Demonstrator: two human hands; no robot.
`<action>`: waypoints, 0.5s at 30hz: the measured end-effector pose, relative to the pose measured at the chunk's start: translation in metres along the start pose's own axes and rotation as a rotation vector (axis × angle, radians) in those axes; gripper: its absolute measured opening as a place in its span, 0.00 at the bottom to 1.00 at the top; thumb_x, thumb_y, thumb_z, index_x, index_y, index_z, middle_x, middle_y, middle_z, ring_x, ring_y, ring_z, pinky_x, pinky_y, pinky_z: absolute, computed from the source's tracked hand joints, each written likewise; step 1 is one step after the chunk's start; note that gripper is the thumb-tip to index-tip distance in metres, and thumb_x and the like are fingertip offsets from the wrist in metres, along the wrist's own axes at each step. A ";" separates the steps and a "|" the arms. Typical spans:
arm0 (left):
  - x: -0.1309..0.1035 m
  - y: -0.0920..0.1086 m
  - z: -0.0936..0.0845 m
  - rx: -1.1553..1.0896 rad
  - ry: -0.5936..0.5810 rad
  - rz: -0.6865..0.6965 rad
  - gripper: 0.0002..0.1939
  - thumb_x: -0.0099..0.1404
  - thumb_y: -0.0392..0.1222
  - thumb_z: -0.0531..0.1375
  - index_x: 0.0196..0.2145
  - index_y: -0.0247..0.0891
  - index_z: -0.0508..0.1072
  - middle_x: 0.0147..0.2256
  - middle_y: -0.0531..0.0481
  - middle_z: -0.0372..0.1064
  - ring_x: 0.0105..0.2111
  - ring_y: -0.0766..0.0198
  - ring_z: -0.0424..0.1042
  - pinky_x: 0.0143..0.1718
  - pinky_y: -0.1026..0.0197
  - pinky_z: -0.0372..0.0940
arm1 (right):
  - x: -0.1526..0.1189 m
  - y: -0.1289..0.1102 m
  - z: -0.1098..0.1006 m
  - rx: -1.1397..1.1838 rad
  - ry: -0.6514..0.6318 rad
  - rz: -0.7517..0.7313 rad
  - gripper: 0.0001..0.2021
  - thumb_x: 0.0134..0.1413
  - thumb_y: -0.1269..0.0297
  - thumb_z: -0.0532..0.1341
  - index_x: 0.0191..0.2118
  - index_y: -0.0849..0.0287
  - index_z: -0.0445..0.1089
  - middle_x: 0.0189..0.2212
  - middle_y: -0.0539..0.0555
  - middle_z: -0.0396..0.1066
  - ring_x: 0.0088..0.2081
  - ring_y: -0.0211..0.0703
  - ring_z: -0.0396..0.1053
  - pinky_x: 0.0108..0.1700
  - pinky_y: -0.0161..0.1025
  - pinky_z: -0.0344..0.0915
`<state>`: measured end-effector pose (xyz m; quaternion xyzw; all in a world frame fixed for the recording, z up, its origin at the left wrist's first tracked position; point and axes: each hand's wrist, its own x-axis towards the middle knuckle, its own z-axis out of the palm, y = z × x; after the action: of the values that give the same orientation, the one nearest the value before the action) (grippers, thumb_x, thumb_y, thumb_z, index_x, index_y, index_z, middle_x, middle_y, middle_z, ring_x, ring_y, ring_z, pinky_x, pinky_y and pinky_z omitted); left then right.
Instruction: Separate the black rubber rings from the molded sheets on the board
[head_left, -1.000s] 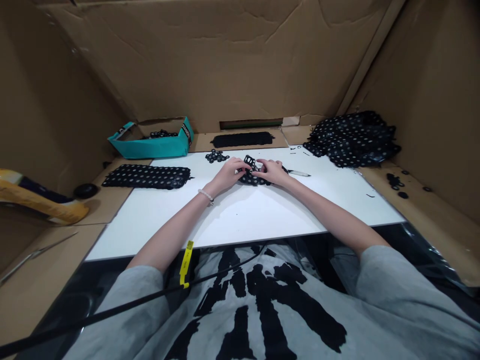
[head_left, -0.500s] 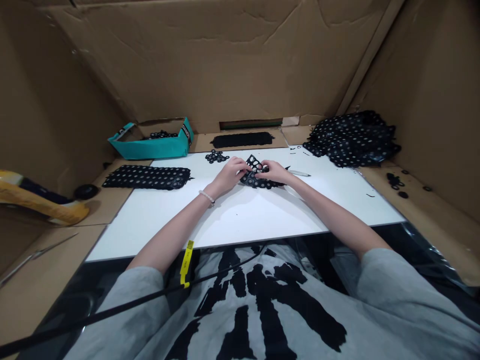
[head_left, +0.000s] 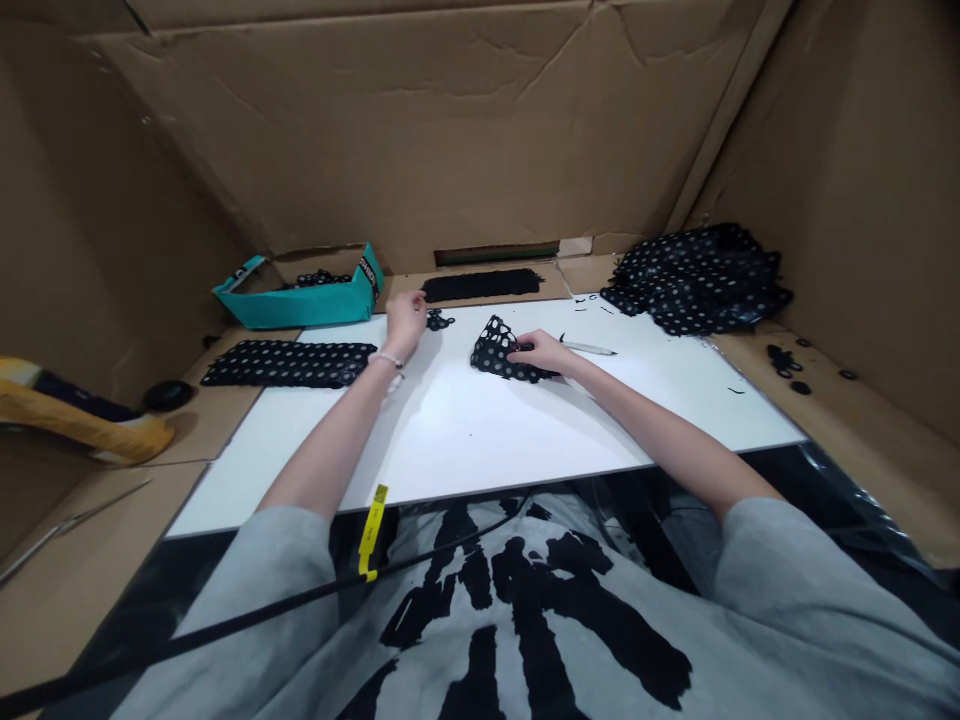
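Observation:
My right hand point(head_left: 545, 352) grips the edge of a black rubber sheet with rows of round holes point(head_left: 493, 355) on the white board. The sheet's far corner stands up, and larger openings show in it. Over by a small pile of black rings point(head_left: 440, 321) is my left hand point(head_left: 406, 318), its fingers bent and drawn together. Whatever may be between those fingertips is hidden or too small to make out. The hand covers part of the pile. A white pen-like tool point(head_left: 591, 348) lies just right of my right hand.
A teal box point(head_left: 304, 307) holding black pieces stands back left, with a flat perforated sheet point(head_left: 289, 363) before it. A dark strip point(head_left: 482, 285) lies at the back. Heaped perforated sheets point(head_left: 697, 280) sit back right. Cardboard walls point(head_left: 360, 130) surround the white board point(head_left: 465, 440).
My left hand has let go of the perforated sheet and moved left to the ring pile. My right hand still holds the sheet, which has shifted slightly left.

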<state>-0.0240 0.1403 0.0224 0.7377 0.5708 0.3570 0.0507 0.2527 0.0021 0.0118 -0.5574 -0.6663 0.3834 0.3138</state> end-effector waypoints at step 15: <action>0.068 -0.039 0.011 0.117 -0.241 -0.181 0.06 0.52 0.38 0.67 0.28 0.33 0.81 0.31 0.38 0.78 0.41 0.50 0.75 0.45 0.57 0.66 | 0.011 0.015 0.010 -0.041 0.004 -0.005 0.14 0.46 0.54 0.64 0.34 0.59 0.78 0.30 0.50 0.76 0.33 0.43 0.70 0.36 0.36 0.61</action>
<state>-0.0432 0.2173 0.0275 0.7224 0.6445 0.2261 0.1074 0.2501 0.0129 -0.0064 -0.5629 -0.6747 0.3677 0.3046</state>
